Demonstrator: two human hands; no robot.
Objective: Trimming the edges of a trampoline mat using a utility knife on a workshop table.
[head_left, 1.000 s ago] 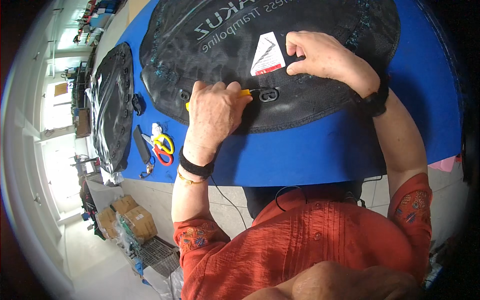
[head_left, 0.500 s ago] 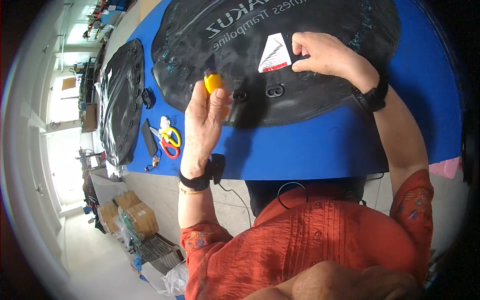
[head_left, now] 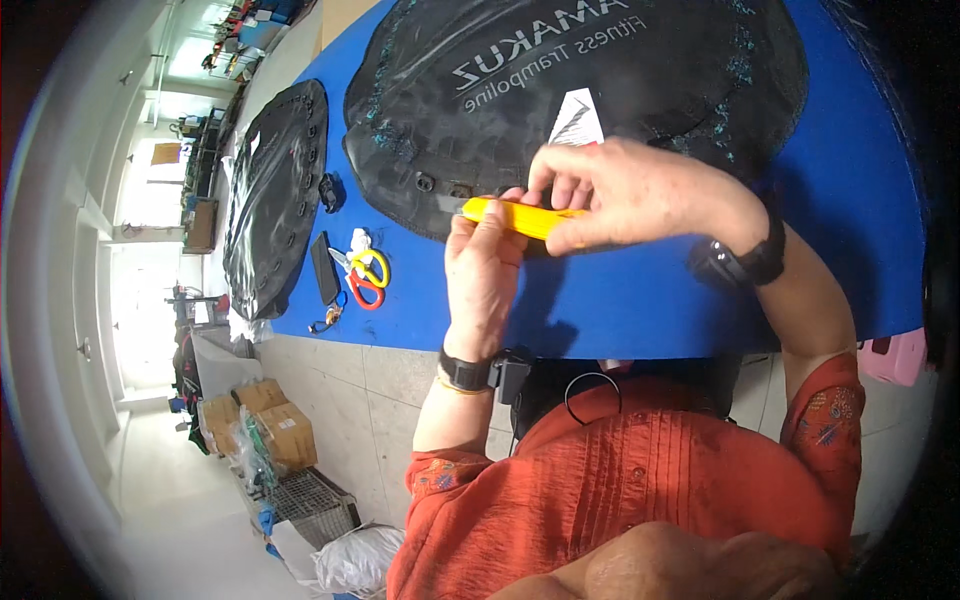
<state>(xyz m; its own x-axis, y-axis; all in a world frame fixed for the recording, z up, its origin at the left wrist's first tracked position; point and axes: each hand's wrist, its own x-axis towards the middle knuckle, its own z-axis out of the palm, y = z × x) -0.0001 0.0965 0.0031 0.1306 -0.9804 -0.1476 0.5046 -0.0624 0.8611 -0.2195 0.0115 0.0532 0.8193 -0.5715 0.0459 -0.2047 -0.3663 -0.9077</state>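
A yellow utility knife [head_left: 530, 219] lies across both hands, its grey blade pointing left. My left hand [head_left: 483, 275] is closed around its front part, thumb on top. My right hand [head_left: 640, 195] has its fingers curled and its thumb at the knife's rear end. Beneath them spreads a round black trampoline mat [head_left: 660, 60] with black rings along its near edge. A white triangular label [head_left: 576, 118] on the mat is partly covered by my right hand.
Left on the blue table [head_left: 400, 310] are scissors [head_left: 370, 275] with yellow and red handles, a black bar-shaped thing [head_left: 325, 268] and a small black piece [head_left: 331, 192]. Beyond them is a second black mat [head_left: 275, 200]. Cardboard boxes [head_left: 275, 430] stand on the floor.
My left hand has brought the utility knife right and down toward the mat's near edge. My right hand has come down and left from beside the label onto the knife.
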